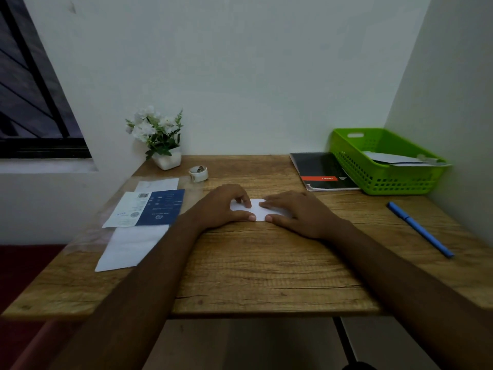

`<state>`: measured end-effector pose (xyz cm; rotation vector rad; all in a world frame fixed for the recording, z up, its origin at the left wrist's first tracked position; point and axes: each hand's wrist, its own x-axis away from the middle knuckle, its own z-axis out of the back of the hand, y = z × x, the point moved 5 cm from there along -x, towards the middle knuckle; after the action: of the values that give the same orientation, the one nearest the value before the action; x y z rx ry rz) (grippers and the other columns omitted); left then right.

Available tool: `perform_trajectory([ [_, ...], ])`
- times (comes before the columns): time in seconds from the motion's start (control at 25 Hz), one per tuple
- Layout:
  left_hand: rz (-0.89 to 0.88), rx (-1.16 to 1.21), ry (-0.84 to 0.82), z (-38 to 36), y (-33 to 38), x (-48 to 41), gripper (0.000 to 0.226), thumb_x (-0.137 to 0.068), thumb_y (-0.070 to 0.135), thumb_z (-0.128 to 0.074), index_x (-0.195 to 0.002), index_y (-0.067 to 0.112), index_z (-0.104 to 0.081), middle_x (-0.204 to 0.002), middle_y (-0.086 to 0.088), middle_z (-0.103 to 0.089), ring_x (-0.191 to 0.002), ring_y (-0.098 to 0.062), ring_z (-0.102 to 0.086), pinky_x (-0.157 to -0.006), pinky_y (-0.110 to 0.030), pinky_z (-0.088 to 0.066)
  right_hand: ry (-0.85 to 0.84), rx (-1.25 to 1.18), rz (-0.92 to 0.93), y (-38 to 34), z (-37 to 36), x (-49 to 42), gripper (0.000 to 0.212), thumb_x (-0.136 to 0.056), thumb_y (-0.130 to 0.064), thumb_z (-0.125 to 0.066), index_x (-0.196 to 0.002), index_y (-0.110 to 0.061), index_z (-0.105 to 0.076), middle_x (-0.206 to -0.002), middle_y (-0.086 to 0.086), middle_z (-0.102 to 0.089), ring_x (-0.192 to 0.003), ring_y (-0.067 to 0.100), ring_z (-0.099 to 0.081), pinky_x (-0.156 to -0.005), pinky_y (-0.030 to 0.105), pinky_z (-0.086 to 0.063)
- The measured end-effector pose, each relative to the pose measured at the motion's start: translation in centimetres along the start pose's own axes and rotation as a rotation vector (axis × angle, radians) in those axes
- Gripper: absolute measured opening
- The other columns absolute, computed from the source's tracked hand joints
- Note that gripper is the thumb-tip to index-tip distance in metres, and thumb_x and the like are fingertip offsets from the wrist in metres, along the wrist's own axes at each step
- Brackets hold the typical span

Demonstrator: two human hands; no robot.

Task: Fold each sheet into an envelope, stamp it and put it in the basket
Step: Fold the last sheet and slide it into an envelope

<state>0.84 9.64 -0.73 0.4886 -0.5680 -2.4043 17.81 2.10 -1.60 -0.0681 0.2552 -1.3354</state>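
Wood table (266, 263). Green basket (386, 180) at far right w/ folded white papers (394, 158) inside. Blank sheets (128, 247) + blue-white wrapper (160, 209) on left. Both hands are mid-table on a small folded sheet (257, 208): left hand (224, 206) fingers arched, tips + thumb pressing it; right hand (296, 214) flat, fingers straight on its right part. Blue pen (421, 229) near right. Tape roll (198, 174) far, left of centre.

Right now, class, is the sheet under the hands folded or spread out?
Folded: the sheet is a small strip, far smaller than the spare sheet at the left.
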Motion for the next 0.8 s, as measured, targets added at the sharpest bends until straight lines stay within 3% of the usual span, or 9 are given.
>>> perform_trajectory([
  [0.16,0.056,-0.013,0.021,0.8,-0.7,0.6,0.032,-0.069,0.044,-0.077,-0.093,0.025,-0.066,-0.100,0.010,-0.063,-0.095,-0.006,-0.055,-0.085,-0.032,-0.049,-0.006,-0.072,-0.040,1.6,0.5,0.9,0.053,-0.088,-0.066,-0.045,-0.135,-0.042,-0.049,-0.144,-0.017,-0.047,-0.134,0.007,-0.039,-0.113,0.051,-0.026],
  [0.32,0.115,-0.036,0.061,1.7,-1.3,1.8,0.034,-0.069,0.041,-0.078,-0.095,0.022,-0.068,-0.106,0.007,-0.066,-0.098,-0.005,-0.057,-0.085,-0.027,-0.047,0.036,-0.184,-0.087,3.0,1.5,2.0,0.049,-0.086,-0.059,-0.056,-0.130,-0.038,-0.057,-0.139,-0.019,-0.052,-0.129,0.005,-0.044,-0.111,0.041,-0.033],
  [0.44,0.145,-0.091,0.054,1.5,-1.1,2.5,0.036,-0.077,0.040,-0.072,-0.106,0.020,-0.065,-0.116,0.004,-0.064,-0.105,-0.009,-0.055,-0.086,-0.024,-0.043,0.036,-0.216,-0.134,3.9,1.6,2.6,0.047,-0.086,-0.054,-0.059,-0.130,-0.036,-0.057,-0.139,-0.018,-0.051,-0.129,0.006,-0.044,-0.109,0.035,-0.033],
  [0.6,0.170,-0.121,0.080,0.7,-0.7,3.9,0.037,-0.088,0.039,-0.060,-0.120,0.022,-0.059,-0.128,0.004,-0.059,-0.114,-0.010,-0.052,-0.088,-0.021,-0.037,0.020,-0.280,-0.160,4.2,0.9,3.7,0.050,-0.089,-0.051,-0.058,-0.135,-0.033,-0.053,-0.143,-0.013,-0.049,-0.132,0.008,-0.042,-0.112,0.036,-0.032],
  [0.8,0.187,-0.163,0.125,-0.3,0.4,6.1,0.033,-0.098,0.027,-0.044,-0.130,0.022,-0.052,-0.138,0.003,-0.052,-0.124,-0.014,-0.048,-0.100,-0.028,-0.036,0.039,-0.241,-0.150,3.2,0.7,5.7,0.045,-0.096,-0.045,-0.048,-0.140,-0.035,-0.045,-0.148,-0.010,-0.043,-0.137,0.010,-0.037,-0.116,0.038,-0.027],
])
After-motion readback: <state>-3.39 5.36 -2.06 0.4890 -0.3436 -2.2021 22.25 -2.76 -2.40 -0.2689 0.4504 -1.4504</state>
